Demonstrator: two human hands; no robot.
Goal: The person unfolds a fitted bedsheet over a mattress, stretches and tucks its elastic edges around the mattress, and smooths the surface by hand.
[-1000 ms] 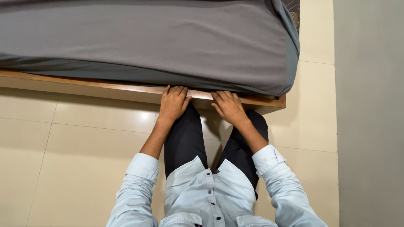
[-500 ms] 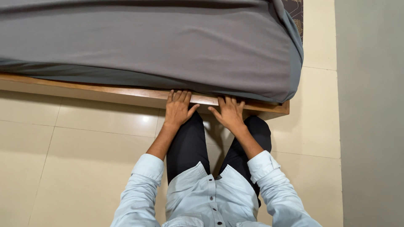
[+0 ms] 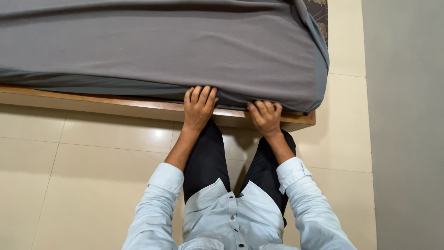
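We press our left hand [image 3: 199, 107] flat, fingers spread, against the lower edge of the grey sheet [image 3: 185, 46] where it hangs over the mattress side. Our right hand [image 3: 265, 118] sits just beside it, fingers curled over the sheet's hem at the wooden bed frame [image 3: 115, 104]; whether it pinches the cloth we cannot tell. The sheet covers the mattress above, wrapped round its right corner. Cream floor tiles [image 3: 92, 171] lie beneath our knees.
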